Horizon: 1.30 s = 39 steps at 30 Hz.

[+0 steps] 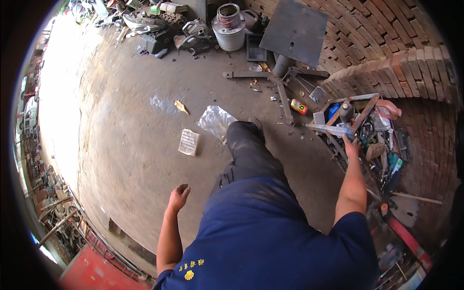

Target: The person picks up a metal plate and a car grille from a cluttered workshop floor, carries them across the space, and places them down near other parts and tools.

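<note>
Brick walling (401, 75) is rising beyond a stained concrete floor (130, 130), where a pale ribbed block (189, 142) is lying beside a clear plastic sheet (216, 121). Over on your right, a metal frame (366, 113) is standing near the bricks, cradling a grey bottle (346, 112) among a tangle of odds and ends. Your right hand (352, 146) is reaching to the frame's pale bar (331, 129); its index finger is pointing at the bar's end, but the palm side is hiding from view, so I cannot tell whether those fingers are gripping. Your left hand (180, 197) is hanging well apart from the frame, fingers loosely curled and partly spread, apparently holding nothing.

If you are taking hold of the bar, you are probably doing best by wrapping it away from the corners and watching that the bottle is not tipping. Bringing your left hand across would likely be steadying the load.
</note>
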### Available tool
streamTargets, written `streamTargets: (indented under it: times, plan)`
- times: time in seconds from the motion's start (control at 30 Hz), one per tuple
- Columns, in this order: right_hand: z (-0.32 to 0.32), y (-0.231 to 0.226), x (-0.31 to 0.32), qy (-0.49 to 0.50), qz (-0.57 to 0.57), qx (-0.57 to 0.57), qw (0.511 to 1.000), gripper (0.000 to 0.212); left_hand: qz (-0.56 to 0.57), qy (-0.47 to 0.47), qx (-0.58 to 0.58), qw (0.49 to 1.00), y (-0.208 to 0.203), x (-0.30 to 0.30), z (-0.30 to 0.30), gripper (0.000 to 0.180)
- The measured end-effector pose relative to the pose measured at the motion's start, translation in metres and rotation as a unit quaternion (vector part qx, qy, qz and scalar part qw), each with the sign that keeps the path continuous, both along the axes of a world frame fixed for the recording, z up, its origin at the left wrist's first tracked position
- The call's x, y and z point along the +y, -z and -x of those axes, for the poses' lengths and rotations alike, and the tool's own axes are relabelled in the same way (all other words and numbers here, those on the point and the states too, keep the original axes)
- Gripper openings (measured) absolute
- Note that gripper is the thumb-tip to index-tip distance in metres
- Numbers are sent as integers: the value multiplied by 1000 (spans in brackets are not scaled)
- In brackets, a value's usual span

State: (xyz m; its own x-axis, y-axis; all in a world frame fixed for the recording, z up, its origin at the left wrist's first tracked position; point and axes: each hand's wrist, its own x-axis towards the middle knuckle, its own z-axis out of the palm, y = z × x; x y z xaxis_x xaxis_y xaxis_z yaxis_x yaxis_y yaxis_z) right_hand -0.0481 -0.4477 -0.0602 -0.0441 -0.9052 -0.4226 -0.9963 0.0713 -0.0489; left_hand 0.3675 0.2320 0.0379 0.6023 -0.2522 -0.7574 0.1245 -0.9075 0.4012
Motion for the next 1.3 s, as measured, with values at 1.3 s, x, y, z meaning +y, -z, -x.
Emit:
streamTargets:
  times: [1.3]
  plan:
    - [-483,-67,-49,-504,223,-250,796,55,-130,-283,122,943,-12,-93,107,41]
